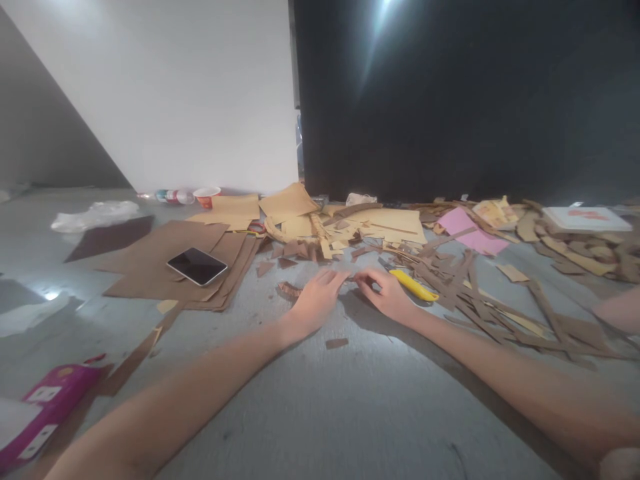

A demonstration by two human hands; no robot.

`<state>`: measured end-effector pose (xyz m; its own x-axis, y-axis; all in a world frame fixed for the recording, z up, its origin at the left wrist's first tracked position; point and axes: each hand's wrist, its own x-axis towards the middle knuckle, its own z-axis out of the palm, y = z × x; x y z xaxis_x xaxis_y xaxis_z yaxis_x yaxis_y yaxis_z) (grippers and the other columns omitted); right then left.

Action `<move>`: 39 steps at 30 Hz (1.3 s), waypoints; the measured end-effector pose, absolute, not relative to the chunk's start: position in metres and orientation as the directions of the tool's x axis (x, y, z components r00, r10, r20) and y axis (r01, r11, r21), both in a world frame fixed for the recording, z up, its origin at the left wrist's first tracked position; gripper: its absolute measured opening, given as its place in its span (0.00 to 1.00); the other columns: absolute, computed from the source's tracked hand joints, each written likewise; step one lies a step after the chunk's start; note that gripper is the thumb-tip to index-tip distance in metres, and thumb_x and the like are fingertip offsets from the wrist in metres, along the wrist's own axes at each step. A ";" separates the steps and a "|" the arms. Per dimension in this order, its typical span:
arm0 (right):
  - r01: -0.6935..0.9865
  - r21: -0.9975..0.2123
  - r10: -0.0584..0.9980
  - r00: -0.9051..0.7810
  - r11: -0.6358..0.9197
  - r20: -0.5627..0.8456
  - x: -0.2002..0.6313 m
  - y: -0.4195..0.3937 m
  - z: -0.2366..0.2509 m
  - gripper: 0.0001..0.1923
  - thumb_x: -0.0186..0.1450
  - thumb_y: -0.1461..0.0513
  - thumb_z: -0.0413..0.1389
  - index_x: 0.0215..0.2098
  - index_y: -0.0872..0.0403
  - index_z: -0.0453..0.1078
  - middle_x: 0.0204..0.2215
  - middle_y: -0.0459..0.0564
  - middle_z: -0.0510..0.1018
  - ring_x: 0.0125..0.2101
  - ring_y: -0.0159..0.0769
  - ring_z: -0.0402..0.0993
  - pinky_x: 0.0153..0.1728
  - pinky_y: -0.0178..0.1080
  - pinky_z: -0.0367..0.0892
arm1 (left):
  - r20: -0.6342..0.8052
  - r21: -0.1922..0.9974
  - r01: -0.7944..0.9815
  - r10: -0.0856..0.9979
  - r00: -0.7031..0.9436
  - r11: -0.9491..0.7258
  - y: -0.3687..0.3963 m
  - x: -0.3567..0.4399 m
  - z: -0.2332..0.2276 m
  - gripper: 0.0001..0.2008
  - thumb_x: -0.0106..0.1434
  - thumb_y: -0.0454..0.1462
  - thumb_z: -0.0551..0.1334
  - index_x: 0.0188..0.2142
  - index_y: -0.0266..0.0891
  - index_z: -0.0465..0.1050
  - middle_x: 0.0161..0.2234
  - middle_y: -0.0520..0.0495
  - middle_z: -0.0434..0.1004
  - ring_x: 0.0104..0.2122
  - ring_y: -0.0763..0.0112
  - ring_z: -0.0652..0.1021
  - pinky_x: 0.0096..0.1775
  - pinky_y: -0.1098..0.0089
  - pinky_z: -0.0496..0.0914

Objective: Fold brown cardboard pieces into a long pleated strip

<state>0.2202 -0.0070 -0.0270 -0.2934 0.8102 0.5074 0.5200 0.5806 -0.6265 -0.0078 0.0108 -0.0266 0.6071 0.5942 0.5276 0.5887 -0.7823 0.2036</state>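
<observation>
My left hand (317, 300) rests low over the grey surface, its fingers pressed together over a curved brown cardboard strip (289, 290) whose end pokes out on the left. Facing it, my right hand (384, 293) is closed in a pinch, thumb and forefinger making a loop. A small brown bit of the strip shows between the two sets of fingertips; the rest is hidden under my fingers. Just right of my right hand lies a yellow utility knife (415, 285). A small brown cardboard scrap (337, 343) sits in front of my hands.
Brown cardboard sheets (145, 260) with a phone (197, 266) on top lie left. Cut cardboard strips (475, 300) heap up right, near pink paper (470, 229). Yellow sheets (287, 203), a cup (207, 196) and a bottle (174, 196) stand behind. A magenta package (60, 393) lies front left.
</observation>
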 end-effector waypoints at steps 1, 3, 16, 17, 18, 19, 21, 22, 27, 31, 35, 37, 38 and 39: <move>0.520 -0.624 0.808 -0.290 0.583 0.513 0.220 -0.007 -0.027 0.08 0.74 0.59 0.54 0.43 0.51 0.75 0.34 0.49 0.80 0.32 0.38 0.75 0.35 0.40 0.70 | 0.532 0.216 0.588 0.599 0.599 -0.780 0.011 -0.008 -0.027 0.15 0.77 0.29 0.52 0.58 0.40 0.70 0.43 0.43 0.78 0.46 0.59 0.78 0.47 0.60 0.75; 0.523 -0.618 0.804 -0.286 0.587 0.522 0.220 -0.007 -0.027 0.08 0.74 0.59 0.55 0.44 0.51 0.76 0.32 0.48 0.78 0.31 0.38 0.74 0.34 0.39 0.69 | 0.534 0.246 0.583 0.611 0.585 -0.774 0.011 -0.007 -0.027 0.14 0.78 0.30 0.52 0.57 0.41 0.71 0.44 0.43 0.78 0.46 0.59 0.78 0.47 0.61 0.75; 0.513 -0.608 0.791 -0.313 0.606 0.525 0.220 -0.009 -0.025 0.07 0.73 0.59 0.56 0.41 0.51 0.75 0.30 0.47 0.76 0.30 0.37 0.72 0.32 0.38 0.67 | 0.503 0.306 0.602 0.662 0.556 -0.738 0.011 -0.007 -0.027 0.13 0.80 0.34 0.50 0.57 0.40 0.68 0.44 0.43 0.78 0.47 0.58 0.80 0.48 0.59 0.76; 0.514 -0.609 0.793 -0.318 0.605 0.519 0.220 -0.009 -0.025 0.07 0.74 0.58 0.56 0.41 0.51 0.75 0.29 0.47 0.75 0.29 0.37 0.72 0.32 0.38 0.67 | 0.504 0.306 0.603 0.662 0.554 -0.737 0.011 -0.007 -0.028 0.13 0.80 0.35 0.50 0.57 0.40 0.68 0.44 0.42 0.78 0.47 0.58 0.80 0.48 0.59 0.76; 0.513 -0.609 0.793 -0.325 0.605 0.515 0.220 -0.009 -0.025 0.08 0.74 0.58 0.56 0.42 0.51 0.76 0.29 0.47 0.75 0.29 0.37 0.72 0.32 0.38 0.67 | 0.505 0.307 0.603 0.663 0.553 -0.736 0.011 -0.007 -0.028 0.13 0.80 0.35 0.50 0.57 0.40 0.68 0.44 0.42 0.78 0.47 0.58 0.80 0.48 0.58 0.76; 0.512 -0.607 0.792 -0.330 0.607 0.513 0.219 -0.010 -0.025 0.09 0.74 0.57 0.56 0.43 0.51 0.76 0.29 0.47 0.76 0.29 0.37 0.72 0.31 0.38 0.67 | 0.506 0.310 0.602 0.664 0.551 -0.736 0.012 -0.007 -0.028 0.13 0.80 0.35 0.50 0.57 0.40 0.68 0.44 0.42 0.78 0.47 0.58 0.80 0.48 0.58 0.76; 0.509 -0.601 0.785 -0.340 0.617 0.518 0.218 -0.010 -0.024 0.10 0.75 0.57 0.55 0.46 0.51 0.77 0.30 0.48 0.76 0.30 0.38 0.73 0.32 0.38 0.68 | 0.510 0.327 0.596 0.668 0.542 -0.734 0.011 -0.007 -0.028 0.13 0.80 0.35 0.50 0.57 0.41 0.68 0.45 0.42 0.79 0.47 0.58 0.80 0.48 0.58 0.77; 0.506 -0.596 0.779 -0.346 0.624 0.522 0.218 -0.011 -0.024 0.11 0.75 0.56 0.55 0.47 0.50 0.78 0.31 0.49 0.77 0.30 0.38 0.73 0.32 0.39 0.68 | 0.514 0.341 0.590 0.671 0.534 -0.731 0.011 -0.008 -0.028 0.13 0.80 0.36 0.50 0.57 0.41 0.68 0.45 0.42 0.79 0.47 0.58 0.80 0.48 0.58 0.77; 0.470 -0.605 0.766 -0.367 0.643 0.528 0.218 -0.012 -0.020 0.12 0.76 0.55 0.55 0.48 0.50 0.79 0.32 0.49 0.77 0.30 0.38 0.72 0.33 0.39 0.69 | 0.545 0.387 0.506 0.634 0.550 -0.771 0.009 -0.009 -0.025 0.13 0.81 0.38 0.50 0.57 0.43 0.69 0.44 0.44 0.79 0.44 0.62 0.81 0.47 0.61 0.77; 0.438 -0.641 0.776 -0.345 0.630 0.527 0.220 -0.012 -0.020 0.13 0.76 0.53 0.56 0.45 0.51 0.79 0.30 0.48 0.75 0.31 0.37 0.72 0.34 0.39 0.69 | 0.566 0.402 0.425 0.585 0.581 -0.811 0.008 -0.011 -0.025 0.13 0.81 0.39 0.50 0.58 0.43 0.70 0.44 0.44 0.80 0.45 0.63 0.82 0.48 0.62 0.77; 0.383 -0.704 0.798 -0.365 0.599 0.480 0.222 -0.012 -0.018 0.14 0.76 0.51 0.56 0.44 0.51 0.79 0.33 0.49 0.77 0.35 0.39 0.74 0.39 0.40 0.70 | 0.560 0.430 0.397 0.584 0.588 -0.811 0.007 -0.013 -0.027 0.13 0.80 0.39 0.52 0.58 0.43 0.69 0.46 0.44 0.80 0.45 0.63 0.82 0.48 0.62 0.77; 0.351 -0.754 0.821 -0.370 0.556 0.434 0.223 -0.012 -0.017 0.16 0.76 0.50 0.56 0.43 0.51 0.79 0.35 0.49 0.79 0.36 0.38 0.74 0.39 0.40 0.70 | 0.550 0.428 0.400 0.585 0.596 -0.810 0.006 -0.013 -0.027 0.13 0.81 0.39 0.52 0.58 0.43 0.70 0.46 0.44 0.80 0.45 0.63 0.83 0.47 0.62 0.78; 0.334 -0.784 0.837 -0.373 0.523 0.400 0.223 -0.011 -0.017 0.17 0.76 0.49 0.56 0.43 0.51 0.79 0.35 0.49 0.79 0.34 0.37 0.74 0.37 0.39 0.70 | 0.544 0.424 0.400 0.582 0.605 -0.813 0.006 -0.013 -0.026 0.13 0.81 0.39 0.51 0.58 0.43 0.70 0.46 0.44 0.80 0.45 0.63 0.83 0.47 0.62 0.78; 0.318 -0.816 0.854 -0.375 0.484 0.361 0.224 -0.010 -0.017 0.18 0.76 0.48 0.56 0.42 0.51 0.79 0.33 0.48 0.78 0.32 0.36 0.72 0.34 0.38 0.68 | 0.539 0.419 0.398 0.576 0.614 -0.816 0.005 -0.013 -0.026 0.14 0.81 0.40 0.51 0.59 0.43 0.70 0.46 0.44 0.80 0.45 0.63 0.83 0.47 0.62 0.78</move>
